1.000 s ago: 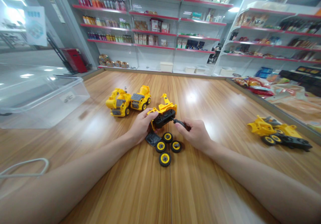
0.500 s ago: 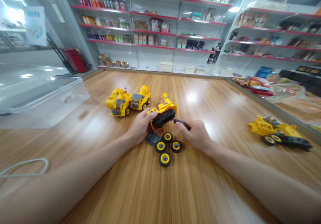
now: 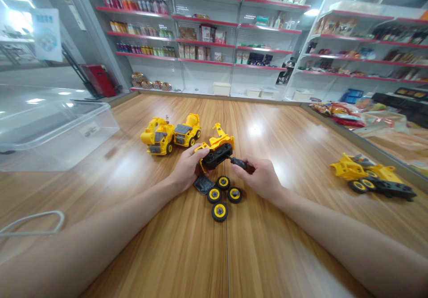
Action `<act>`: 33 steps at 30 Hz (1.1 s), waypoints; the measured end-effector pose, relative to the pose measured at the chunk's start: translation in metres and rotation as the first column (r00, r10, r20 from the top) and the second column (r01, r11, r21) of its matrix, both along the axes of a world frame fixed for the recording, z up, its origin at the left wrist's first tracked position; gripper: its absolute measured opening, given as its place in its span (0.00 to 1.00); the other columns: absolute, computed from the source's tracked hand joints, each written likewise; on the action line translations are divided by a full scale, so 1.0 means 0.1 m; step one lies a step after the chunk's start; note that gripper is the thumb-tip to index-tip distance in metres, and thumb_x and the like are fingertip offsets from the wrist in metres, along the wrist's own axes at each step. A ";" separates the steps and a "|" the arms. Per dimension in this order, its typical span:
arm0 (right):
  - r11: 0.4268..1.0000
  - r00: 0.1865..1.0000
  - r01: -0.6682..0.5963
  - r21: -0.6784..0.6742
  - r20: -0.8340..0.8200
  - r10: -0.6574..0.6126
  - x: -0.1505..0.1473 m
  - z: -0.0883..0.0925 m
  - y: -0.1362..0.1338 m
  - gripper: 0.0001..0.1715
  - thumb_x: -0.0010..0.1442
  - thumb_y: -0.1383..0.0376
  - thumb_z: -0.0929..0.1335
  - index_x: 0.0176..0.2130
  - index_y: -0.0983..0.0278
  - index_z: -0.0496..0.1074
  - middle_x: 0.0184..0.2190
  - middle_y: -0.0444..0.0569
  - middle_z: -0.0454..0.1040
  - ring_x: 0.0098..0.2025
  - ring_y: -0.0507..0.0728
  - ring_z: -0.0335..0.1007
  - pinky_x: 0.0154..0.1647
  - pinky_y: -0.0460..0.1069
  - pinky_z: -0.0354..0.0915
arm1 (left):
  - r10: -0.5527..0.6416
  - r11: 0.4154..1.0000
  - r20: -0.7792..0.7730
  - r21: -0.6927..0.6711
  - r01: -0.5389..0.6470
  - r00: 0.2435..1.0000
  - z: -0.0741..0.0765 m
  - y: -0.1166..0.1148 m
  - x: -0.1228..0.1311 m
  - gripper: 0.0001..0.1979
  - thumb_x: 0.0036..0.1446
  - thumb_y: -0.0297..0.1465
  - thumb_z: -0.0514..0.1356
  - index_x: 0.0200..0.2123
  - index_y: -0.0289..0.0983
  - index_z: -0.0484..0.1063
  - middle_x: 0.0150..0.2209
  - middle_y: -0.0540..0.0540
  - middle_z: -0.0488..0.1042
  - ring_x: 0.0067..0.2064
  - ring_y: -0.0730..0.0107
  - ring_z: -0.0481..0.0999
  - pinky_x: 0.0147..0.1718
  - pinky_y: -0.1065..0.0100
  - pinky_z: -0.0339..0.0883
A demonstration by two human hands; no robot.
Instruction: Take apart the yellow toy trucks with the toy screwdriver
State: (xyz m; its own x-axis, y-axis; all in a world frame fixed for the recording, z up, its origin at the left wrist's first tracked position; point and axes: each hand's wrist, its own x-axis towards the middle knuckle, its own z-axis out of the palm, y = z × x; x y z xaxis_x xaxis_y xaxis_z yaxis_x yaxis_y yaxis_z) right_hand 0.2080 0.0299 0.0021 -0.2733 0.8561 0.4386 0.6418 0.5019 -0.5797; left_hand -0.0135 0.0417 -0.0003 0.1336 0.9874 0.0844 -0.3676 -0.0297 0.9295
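Tilted above the table, a yellow and black toy truck body [image 3: 218, 154] is held at its left end by my left hand [image 3: 187, 166]. My right hand [image 3: 261, 175] grips a small black screwdriver [image 3: 238, 162], whose tip points at the black underside and appears to touch it. Just below lie several loose wheels, black with yellow hubs, among them one nearest me [image 3: 220, 211] and one to the right [image 3: 235, 194]. A dark grey plastic part [image 3: 203, 185] rests beside them, partly under my left hand.
Two yellow toy trucks, a larger one [image 3: 158, 136] and a mixer [image 3: 187, 130], stand back left. A clear plastic bin [image 3: 60, 133] is at the left, with a white loop [image 3: 50, 233] nearer me. Another yellow and black toy [image 3: 371, 177] lies at the right.
The toy body has shifted slightly left. The fingers of my right hand have moved a little on the screwdriver, and more of its handle shows.
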 end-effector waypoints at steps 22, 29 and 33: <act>0.998 0.998 -0.053 -0.016 -0.021 0.053 0.01 0.01 0.01 0.20 0.65 0.53 0.64 0.30 0.64 0.70 0.21 0.41 0.65 0.23 0.49 0.58 0.25 0.47 0.51 | -0.076 0.984 -0.101 0.152 0.091 0.992 -0.05 -0.07 -0.08 0.22 0.48 0.26 0.67 0.43 0.41 0.61 0.35 0.51 0.74 0.30 0.72 0.74 0.28 0.72 0.71; 0.999 0.998 -0.040 0.003 -0.052 0.040 0.02 0.01 0.00 0.24 0.64 0.51 0.64 0.24 0.64 0.64 0.19 0.39 0.58 0.22 0.48 0.52 0.23 0.47 0.48 | -0.057 0.998 0.033 0.031 0.056 0.998 0.04 -0.04 -0.05 0.13 0.53 0.31 0.62 0.42 0.39 0.64 0.29 0.52 0.69 0.24 0.71 0.71 0.16 0.71 0.68; 0.999 0.998 -0.048 0.015 -0.043 0.049 0.02 0.00 0.00 0.26 0.63 0.50 0.65 0.22 0.63 0.59 0.19 0.38 0.54 0.21 0.47 0.49 0.23 0.46 0.47 | -0.098 0.994 0.072 -0.032 0.101 0.993 0.05 -0.01 -0.06 0.09 0.54 0.32 0.61 0.36 0.37 0.65 0.26 0.51 0.69 0.22 0.72 0.69 0.15 0.72 0.65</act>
